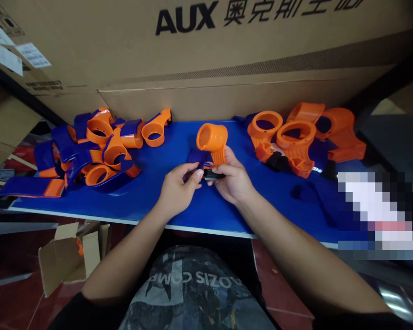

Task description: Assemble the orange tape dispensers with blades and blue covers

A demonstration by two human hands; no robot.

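Note:
Held above the middle of the blue table is an orange tape dispenser (pixel 215 137), its ring up and its handle down. My right hand (pixel 236 178) is closed round the handle, with the thumb across a dark part at its lower end. Close on the left, my left hand (pixel 179 188) is closed in a pinch, thumb and fingers meeting by that end. A dark blue plastic piece (pixel 197 158) shows just above the left fingertips; whether it is joined to the orange part is hidden.
Finished-looking orange and blue dispensers (pixel 99 130) lie heaped at the left of the table (pixel 144 201). Several orange dispenser bodies (pixel 296 133) are piled at the right. A large cardboard box (pixel 192 59) stands behind. An opened carton (pixel 64 256) sits on the floor at lower left.

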